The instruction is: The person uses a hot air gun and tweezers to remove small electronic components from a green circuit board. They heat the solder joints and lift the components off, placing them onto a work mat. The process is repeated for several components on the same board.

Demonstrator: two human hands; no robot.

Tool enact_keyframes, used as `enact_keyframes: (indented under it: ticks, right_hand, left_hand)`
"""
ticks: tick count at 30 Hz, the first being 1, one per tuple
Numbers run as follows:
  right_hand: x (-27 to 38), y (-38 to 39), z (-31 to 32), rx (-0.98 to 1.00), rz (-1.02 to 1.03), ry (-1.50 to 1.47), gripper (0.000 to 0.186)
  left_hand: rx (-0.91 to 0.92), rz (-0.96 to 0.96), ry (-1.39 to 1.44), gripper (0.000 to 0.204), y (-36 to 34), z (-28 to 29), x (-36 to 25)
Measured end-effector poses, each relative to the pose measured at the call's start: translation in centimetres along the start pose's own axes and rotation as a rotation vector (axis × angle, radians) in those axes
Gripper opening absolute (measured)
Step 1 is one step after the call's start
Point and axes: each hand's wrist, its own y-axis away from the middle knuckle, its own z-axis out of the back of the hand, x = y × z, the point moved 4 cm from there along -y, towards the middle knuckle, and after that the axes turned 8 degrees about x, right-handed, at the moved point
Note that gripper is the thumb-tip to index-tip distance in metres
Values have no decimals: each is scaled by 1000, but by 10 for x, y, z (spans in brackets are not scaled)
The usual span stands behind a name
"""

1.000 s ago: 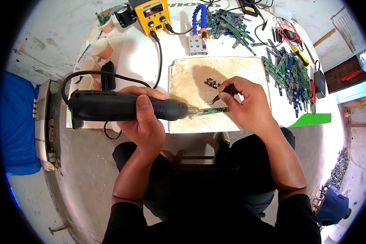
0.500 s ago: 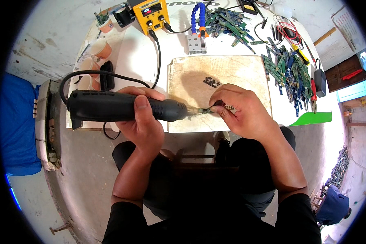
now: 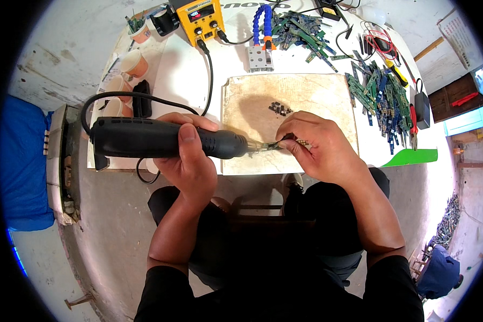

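My left hand (image 3: 185, 153) is wrapped round a black hot-air handpiece (image 3: 134, 137) with a cord, its metal nozzle (image 3: 255, 147) pointing right at a narrow green circuit board strip (image 3: 273, 147) low on a stained beige mat (image 3: 241, 96). My right hand (image 3: 322, 147) pinches dark tweezers (image 3: 288, 136) right over that strip, its fingertips close by the nozzle and hiding part of the strip. A small pile of dark chips (image 3: 279, 108) sits on the mat above my fingers.
A yellow station (image 3: 193, 21), blue hose holder (image 3: 260, 59) and board strip piles (image 3: 300, 37) (image 3: 381, 102) stand behind and right. Paper cups (image 3: 131, 64) line the left. Pliers (image 3: 413, 129) lie right. A seated person (image 3: 437, 271) is at lower right.
My right hand has moved down and left, bringing the tweezers from above the strip onto it near the nozzle. The handpiece has barely moved, shifting slightly left and up.
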Motion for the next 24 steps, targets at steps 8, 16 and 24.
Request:
enact_keyframes:
  ticks: [8, 16, 24]
  right_hand:
    - [-10, -1, 9, -204, -102, 13, 13]
    - [-16, -1, 12, -342, -245, 21, 13]
    - [-11, 4, 17, -226, -210, -21, 14]
  left_hand:
    - [26, -3, 60, 14, 2, 5, 2]
    - [9, -20, 55, 17, 2, 2, 2]
    - [36, -46, 60, 17, 2, -2, 2]
